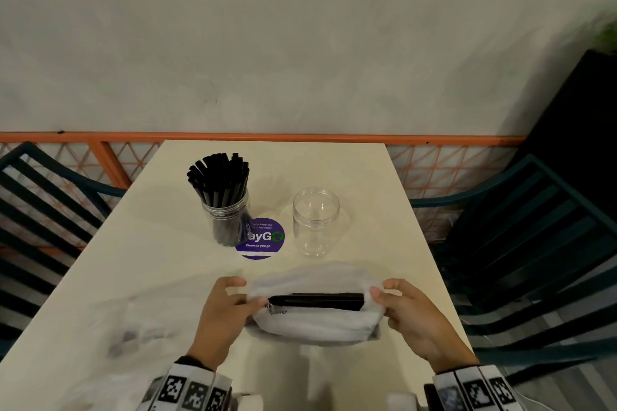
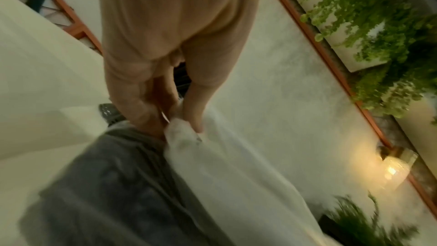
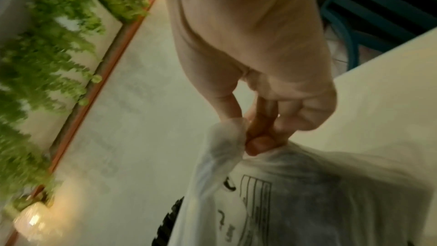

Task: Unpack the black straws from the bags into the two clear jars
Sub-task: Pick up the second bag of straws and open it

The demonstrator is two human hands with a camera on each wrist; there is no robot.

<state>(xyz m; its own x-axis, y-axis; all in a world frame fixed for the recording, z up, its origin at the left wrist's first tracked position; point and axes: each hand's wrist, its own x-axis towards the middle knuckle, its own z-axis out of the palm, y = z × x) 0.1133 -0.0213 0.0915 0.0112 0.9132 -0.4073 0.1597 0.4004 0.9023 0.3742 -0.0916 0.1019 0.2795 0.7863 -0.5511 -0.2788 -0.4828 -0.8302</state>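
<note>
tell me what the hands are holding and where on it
Both hold the white plastic bag: left hand pinches its left mouth edge, right hand its right, black straws showing inside.

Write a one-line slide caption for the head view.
Both hands, left hand and right hand, hold open a white bag of black straws before two jars.

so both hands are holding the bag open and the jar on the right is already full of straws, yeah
Not quite: in the head view the right jar is empty; the straws fill the left jar. Both the left hand and right hand do hold the bag open.
</note>
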